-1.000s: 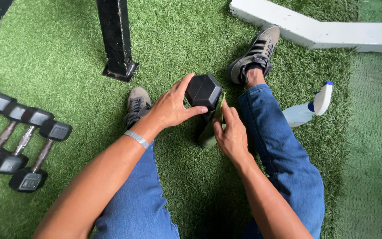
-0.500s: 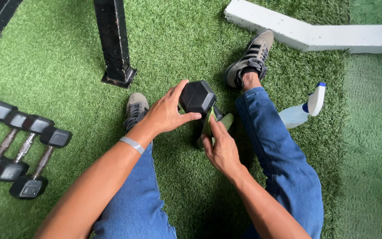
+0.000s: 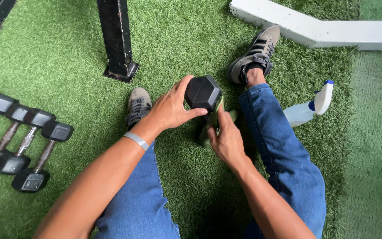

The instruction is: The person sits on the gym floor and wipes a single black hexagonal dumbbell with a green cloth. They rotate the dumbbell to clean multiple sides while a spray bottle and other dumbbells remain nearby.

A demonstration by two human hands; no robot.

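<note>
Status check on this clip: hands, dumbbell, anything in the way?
Left hand grips upright dumbbell head. Right hand presses green cloth to its handle. Spray bottle lies aside, nothing blocking.

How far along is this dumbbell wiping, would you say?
Hard to say what is finished: three dumbbells lie in a row on the turf at the left, but the picture does not show whether they were wiped. In hand: the left hand grips the top head of an upright black dumbbell, while the right hand presses a green cloth against it. A spray bottle lies beside the right leg.
</note>
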